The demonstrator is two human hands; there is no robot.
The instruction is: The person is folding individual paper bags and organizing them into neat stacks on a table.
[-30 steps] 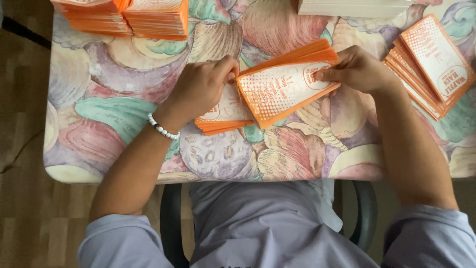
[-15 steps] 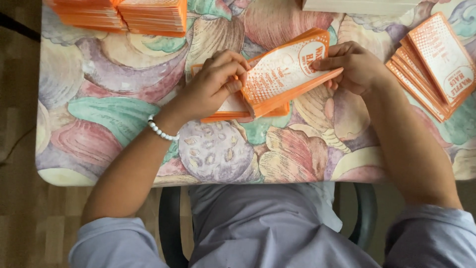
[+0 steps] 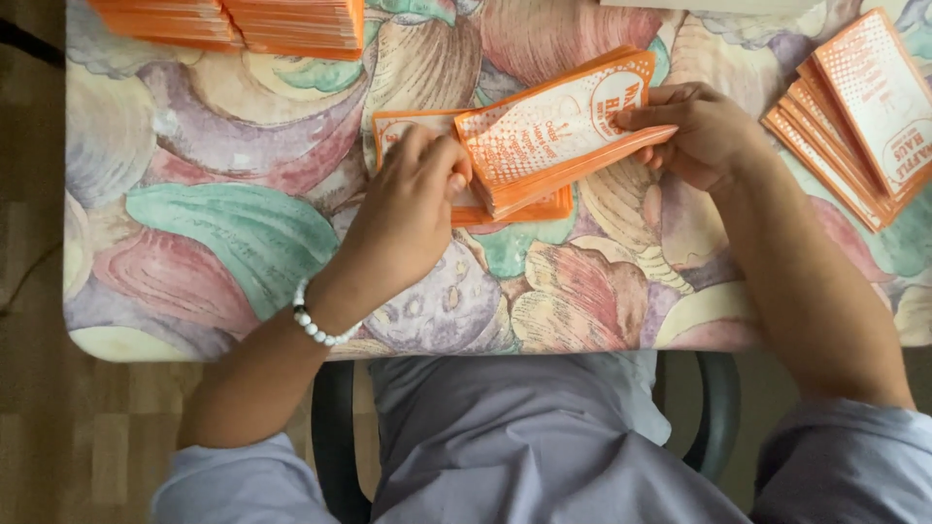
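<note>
Landmark: the small stack of orange paper bags [image 3: 505, 206] lying flat mid-table.

My right hand [image 3: 704, 131] sits just right of that stack, fingers closed on the right end of a thin bundle of orange-and-white bags [image 3: 558, 131]. Thumb on top, other fingers curled under. The bundle is tilted, right end lifted, left end overlapping the top of the stack.

My left hand [image 3: 413, 204] is at the stack's left edge, palm down, fingers bent, fingertips [image 3: 454, 180] touching the bundle's lower left corner where it meets the stack. Pinching or just pressing: can't tell. White bead bracelet [image 3: 320, 325] on that wrist.

Everything rests on a table [image 3: 194, 233] with a pastel shell-pattern cloth. Far right of the stack: a fanned pile of the same bags [image 3: 864, 116], flat, printed side up. Up and left of the stack, at the table's far edge: two thick orange bundles [image 3: 243, 21], side by side. Near side of the stack: my lap in grey-blue fabric, dark chair [image 3: 335, 437] under it.
</note>
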